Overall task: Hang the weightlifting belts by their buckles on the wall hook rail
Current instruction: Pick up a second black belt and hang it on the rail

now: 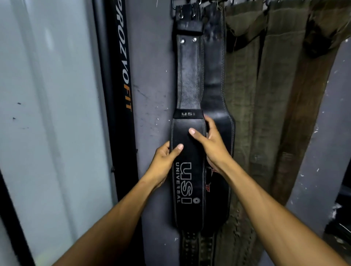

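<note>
Left hand [163, 161]: gripped the left edge of the USI belt [188, 170], thumb across its face, fingers curled behind.
Right hand [210, 144]: gripped the right edge, thumb on the face, fingers tucked between it and the second black belt [214, 85].
USI belt: hung flat on the wall, buckle end [185, 14] up at the hook rail [199, 2].
Progress: judged near done for this belt; both black belts were up; hook seating was cropped, could not tell.
Beyond: olive straps [247, 95] hung alongside.
Surface: scuffed grey wall [152, 76]; black PROZVOFIT post [123, 76] at left.
</note>
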Demonstrator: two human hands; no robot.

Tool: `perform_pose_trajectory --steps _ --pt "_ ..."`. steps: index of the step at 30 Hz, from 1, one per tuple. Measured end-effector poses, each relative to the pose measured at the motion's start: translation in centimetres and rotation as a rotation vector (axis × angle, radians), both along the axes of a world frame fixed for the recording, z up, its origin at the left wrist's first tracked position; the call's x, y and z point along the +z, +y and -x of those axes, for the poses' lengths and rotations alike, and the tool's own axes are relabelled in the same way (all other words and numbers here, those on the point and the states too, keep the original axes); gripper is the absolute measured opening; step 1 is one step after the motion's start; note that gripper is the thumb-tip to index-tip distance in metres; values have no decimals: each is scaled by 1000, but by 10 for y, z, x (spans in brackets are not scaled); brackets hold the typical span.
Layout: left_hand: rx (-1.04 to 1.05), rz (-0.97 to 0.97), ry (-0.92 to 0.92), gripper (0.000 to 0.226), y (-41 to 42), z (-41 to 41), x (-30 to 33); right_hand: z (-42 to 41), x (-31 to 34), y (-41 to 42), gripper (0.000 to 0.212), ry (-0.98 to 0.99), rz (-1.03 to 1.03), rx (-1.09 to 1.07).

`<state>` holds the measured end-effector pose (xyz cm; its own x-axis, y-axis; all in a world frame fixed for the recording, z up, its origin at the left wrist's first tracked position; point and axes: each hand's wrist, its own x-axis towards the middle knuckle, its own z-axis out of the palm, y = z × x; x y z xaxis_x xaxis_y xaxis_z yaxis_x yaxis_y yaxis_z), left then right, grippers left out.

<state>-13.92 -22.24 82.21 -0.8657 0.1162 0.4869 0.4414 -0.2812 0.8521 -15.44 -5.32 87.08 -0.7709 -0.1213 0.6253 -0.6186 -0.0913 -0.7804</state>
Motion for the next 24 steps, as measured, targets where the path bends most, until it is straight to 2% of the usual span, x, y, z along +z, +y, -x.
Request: perform_pose_trajectory --steps 1,3,5,7,9,12,14,16,19,21,24 --pt "-12 12 -16 41 1 -6 -11 -6 -13 4 57 -55 -1 87" --pt "-11 77 -76 46 3 -18 -37 -17 -43 11 48 -140 -92 129" --pt "14 146 -138 39 5 -29 -62 -29 -69 14 37 -205 -121 83" --pt "63 129 -171 34 8 -41 -75 -40 -81 14 29 -214 -102 12" --pt "72 58 -180 35 15 -57 -75 -50 -81 14 31 -176 -96 -27" --pt "63 -12 -239 47 26 -83 -82 -67 -91 24 51 -179 -105 -2" --pt "28 88 -287 56 29 -106 -100 -78 -114 35 58 -229 -156 82" --pt "31 239 -308 50 33 -129 -125 -89 -141 43 45 -245 -259 109" --pt "143 267 -340 43 36 -157 -146 -106 -161 47 30 -229 -308 53" --pt "179 259 -337 44 36 -170 -150 -119 -158 46 37 -227 -291 51" --pt "149 349 -383 52 33 -189 -150 -137 -159 51 48 -280 -328 132"
